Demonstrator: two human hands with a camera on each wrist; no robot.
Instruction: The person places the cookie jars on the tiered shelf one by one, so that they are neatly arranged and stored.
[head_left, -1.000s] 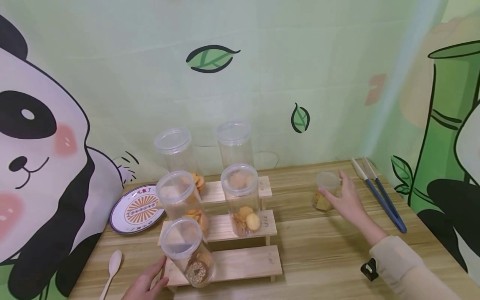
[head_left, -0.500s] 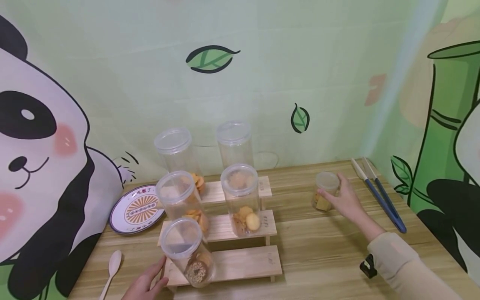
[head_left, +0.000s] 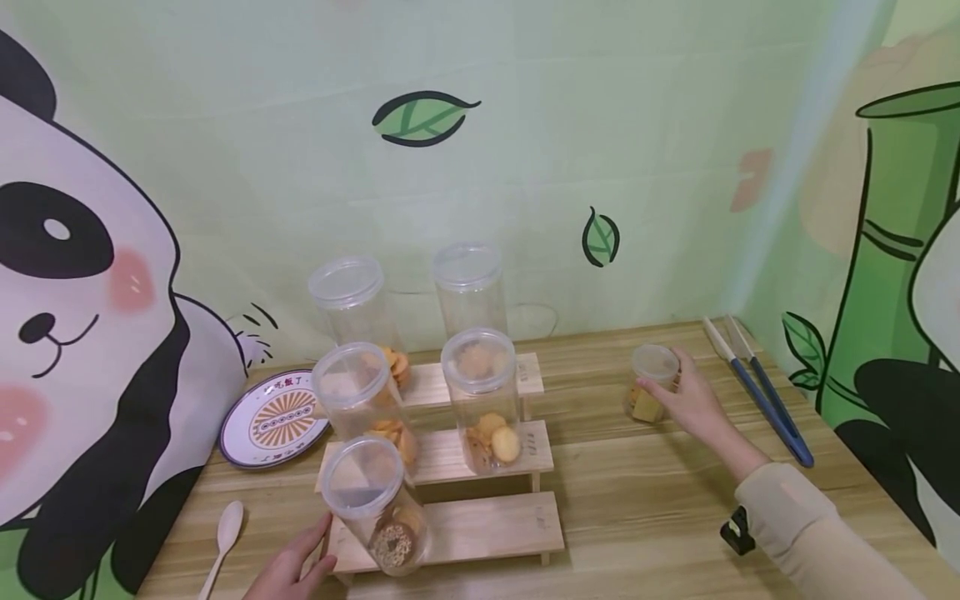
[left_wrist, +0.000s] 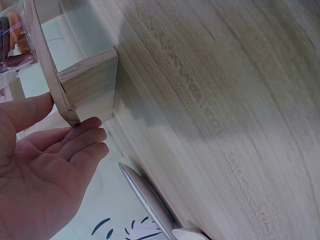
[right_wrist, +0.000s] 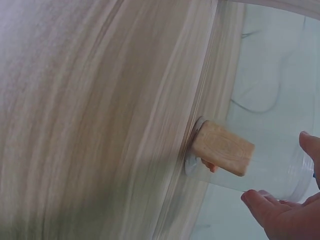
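Observation:
At the right of the head view, my right hand (head_left: 693, 404) holds a small clear lidded jar (head_left: 651, 385) standing on the table, thumb and fingers on opposite sides near its lid. A rectangular biscuit (right_wrist: 224, 148) shows inside the jar in the right wrist view, with something orange partly hidden behind it. My left hand (head_left: 292, 568) grips the left end of the stepped wooden stand (head_left: 495, 527), its thumb and fingers about the lowest board's corner in the left wrist view. Beside that hand, a tall clear jar (head_left: 375, 500) with ring-shaped and round cookies stands on the lowest step.
Tall lidded jars of cookies occupy the upper steps, including one with round biscuits (head_left: 482, 400). A patterned plate (head_left: 277, 418) lies left of the stand, with a pale spoon (head_left: 229, 529) in front. Blue-handled tongs (head_left: 765, 400) lie along the table's right side.
My right hand's fingers have come in closer around the small jar, and its wrist has shifted slightly. The left hand and the stand look unchanged.

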